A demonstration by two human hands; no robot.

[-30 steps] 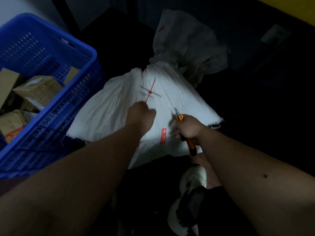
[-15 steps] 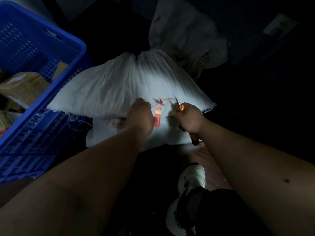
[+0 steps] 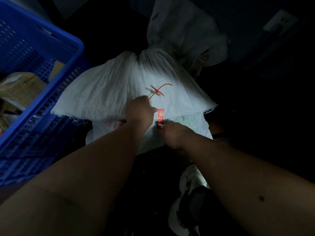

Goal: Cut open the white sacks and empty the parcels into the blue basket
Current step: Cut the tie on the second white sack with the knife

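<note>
The white sack (image 3: 119, 89) lies on the dark floor just right of the blue basket (image 3: 51, 92), its gathered neck pointing away from the person and its frayed open hem toward them. What has changed is the red tie (image 3: 157, 90): half a second ago it ran as a taut arc between the two hands, with the cutter's tip at its right end; now it has sprung loose and its free end curls up over the cloth, held only at its lower end by the left hand (image 3: 140, 110). That reads as the tie having been cut through (the cut itself is not visible).

The left hand's fingers are curled, pinching the tie against the sack beside the red label (image 3: 160, 114). The right hand (image 3: 173, 133) has dropped lower, below the label, its fingers closed in a fist; only a small orange-red bit shows at its top, so it is probably gripping the cutter (image 3: 160, 126), though little of the tool is visible.

With the tie released, the mouth should be free to open, and the next step is likely to lift the sack and tip it toward the basket, which already holds brown parcels (image 3: 22, 89). A second crumpled sack (image 3: 184, 29) lies behind.
</note>
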